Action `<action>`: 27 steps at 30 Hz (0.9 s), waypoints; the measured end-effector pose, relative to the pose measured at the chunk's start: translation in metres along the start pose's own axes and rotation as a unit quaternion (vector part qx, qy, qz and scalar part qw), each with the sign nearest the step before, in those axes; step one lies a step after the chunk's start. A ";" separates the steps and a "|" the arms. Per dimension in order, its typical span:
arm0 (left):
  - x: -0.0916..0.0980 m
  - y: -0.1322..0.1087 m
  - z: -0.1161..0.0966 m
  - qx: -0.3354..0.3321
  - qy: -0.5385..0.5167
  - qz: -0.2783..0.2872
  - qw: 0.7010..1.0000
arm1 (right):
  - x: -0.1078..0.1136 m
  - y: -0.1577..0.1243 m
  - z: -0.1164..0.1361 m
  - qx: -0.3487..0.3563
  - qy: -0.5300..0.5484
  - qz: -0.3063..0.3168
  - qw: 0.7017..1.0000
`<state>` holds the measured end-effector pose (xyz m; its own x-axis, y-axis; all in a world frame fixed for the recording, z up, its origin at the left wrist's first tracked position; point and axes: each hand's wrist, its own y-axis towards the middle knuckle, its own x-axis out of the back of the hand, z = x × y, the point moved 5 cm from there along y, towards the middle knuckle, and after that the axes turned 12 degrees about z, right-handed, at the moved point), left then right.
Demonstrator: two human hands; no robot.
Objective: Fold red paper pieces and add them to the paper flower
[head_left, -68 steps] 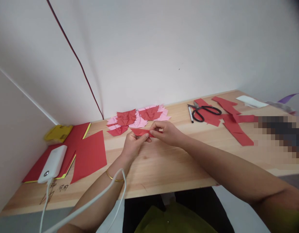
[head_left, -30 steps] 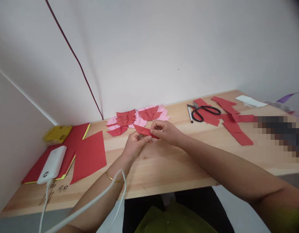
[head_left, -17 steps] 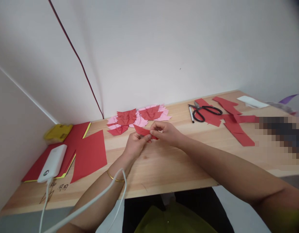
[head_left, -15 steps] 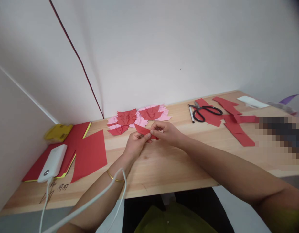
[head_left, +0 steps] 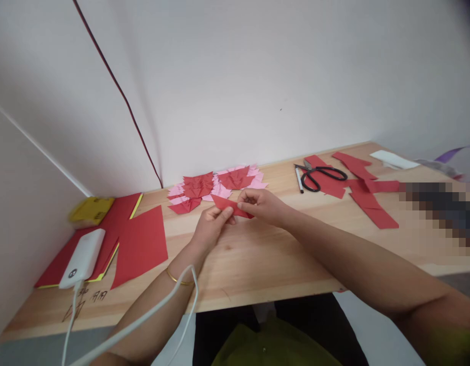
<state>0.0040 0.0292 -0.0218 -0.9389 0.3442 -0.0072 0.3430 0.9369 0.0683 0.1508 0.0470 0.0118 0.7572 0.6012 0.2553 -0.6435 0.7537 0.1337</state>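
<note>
Both hands pinch one small folded piece of red paper (head_left: 224,202) above the middle of the wooden table (head_left: 265,259). My left hand (head_left: 211,223) grips its lower left side, thumb on top. On the right end, my right hand (head_left: 259,204) has thumb and forefinger closed on the paper. Just behind the hands lie piles of folded red pieces (head_left: 198,184) and pink pieces (head_left: 223,192), pointed at the ends. Part of the held paper is hidden by the fingers.
Left, a white power bank (head_left: 84,256) with a cable (head_left: 143,317) lies by red sheets (head_left: 141,249) and a yellow packet (head_left: 92,211). Right are black-handled scissors (head_left: 311,180), a pen (head_left: 299,180) and red paper strips (head_left: 374,208). A white wall (head_left: 235,91) stands behind.
My right hand has shifted slightly right along the paper's edge, and more of the red paper shows between the two hands. Both hands still hold it.
</note>
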 end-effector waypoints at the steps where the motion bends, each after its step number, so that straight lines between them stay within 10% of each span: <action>1: 0.002 0.000 -0.001 -0.002 0.016 -0.003 1.000 | 0.000 0.000 -0.001 0.000 0.000 0.003 1.000; 27: 0.001 -0.001 0.003 0.016 -0.008 0.003 1.000 | -0.012 0.002 -0.005 0.032 0.019 0.113 0.993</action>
<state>0.0033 0.0291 -0.0248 -0.9361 0.3510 -0.0226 0.3501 0.9360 0.0362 0.1407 0.0427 0.0044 0.5951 0.7640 0.2493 -0.8026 0.5805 0.1371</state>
